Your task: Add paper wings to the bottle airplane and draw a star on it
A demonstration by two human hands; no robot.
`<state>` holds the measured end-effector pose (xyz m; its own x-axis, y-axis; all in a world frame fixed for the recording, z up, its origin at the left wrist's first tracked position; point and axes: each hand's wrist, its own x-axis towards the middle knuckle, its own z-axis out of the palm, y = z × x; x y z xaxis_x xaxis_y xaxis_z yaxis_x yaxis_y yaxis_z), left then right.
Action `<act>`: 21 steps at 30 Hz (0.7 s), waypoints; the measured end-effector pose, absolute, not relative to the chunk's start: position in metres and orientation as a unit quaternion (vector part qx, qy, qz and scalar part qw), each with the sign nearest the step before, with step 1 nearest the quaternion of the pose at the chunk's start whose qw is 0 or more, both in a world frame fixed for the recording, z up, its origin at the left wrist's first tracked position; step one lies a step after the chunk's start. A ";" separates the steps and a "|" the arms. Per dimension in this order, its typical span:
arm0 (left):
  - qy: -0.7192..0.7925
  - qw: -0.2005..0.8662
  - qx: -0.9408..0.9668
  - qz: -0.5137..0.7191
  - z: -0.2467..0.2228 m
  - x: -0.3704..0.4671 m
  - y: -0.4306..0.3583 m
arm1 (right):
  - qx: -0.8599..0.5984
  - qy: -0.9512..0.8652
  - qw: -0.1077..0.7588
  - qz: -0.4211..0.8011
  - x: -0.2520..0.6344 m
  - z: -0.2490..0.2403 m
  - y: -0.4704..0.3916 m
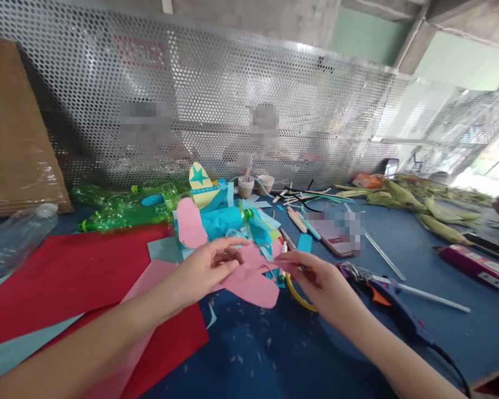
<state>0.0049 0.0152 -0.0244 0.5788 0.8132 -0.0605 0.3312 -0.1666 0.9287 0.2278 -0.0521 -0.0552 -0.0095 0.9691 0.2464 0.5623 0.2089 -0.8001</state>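
My left hand (214,261) grips a cut pink paper shape (253,288) between thumb and fingers, just above the blue table. Across from it, my right hand (314,274) is closed in a pinch on a thin pink edge or strip of paper; whether this is joined to the larger shape I cannot tell. Behind my hands lies a bottle wrapped in blue paper (220,221), with a rounded pink piece (191,224) at its left end and a yellow fin with a blue star (199,180). A yellow tape ring (298,296) lies beneath my right hand.
Red paper sheets (87,282) cover the left side, with green plastic bottles (128,213) behind. To the right are a corded hot glue gun (399,307), clear glue sticks (385,255), a phone (336,235) and corn husks (403,199). A perforated metal screen (216,83) borders the back.
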 end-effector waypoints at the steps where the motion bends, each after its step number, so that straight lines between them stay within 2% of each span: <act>1: 0.395 0.506 0.729 0.238 -0.024 0.005 0.016 | -0.579 -0.671 0.410 0.217 0.229 -0.055 -0.053; 5: 0.379 0.480 0.746 0.264 -0.025 0.004 0.017 | -0.593 -0.675 0.424 0.116 0.233 -0.056 -0.053; 9: 0.358 0.448 0.760 0.305 -0.026 0.005 0.017 | -0.587 -0.724 0.350 0.095 0.235 -0.061 -0.050; 12: 0.356 0.423 0.771 0.316 -0.026 0.005 0.016 | -0.538 -0.771 0.313 0.133 0.231 -0.064 -0.050; 16: 0.353 0.380 0.792 0.323 -0.026 0.005 0.014 | -0.510 -0.743 0.384 0.201 0.225 -0.056 -0.058; 21: 0.299 0.285 0.830 0.373 -0.020 0.008 -0.004 | -0.462 -0.663 0.415 0.419 0.220 -0.047 -0.068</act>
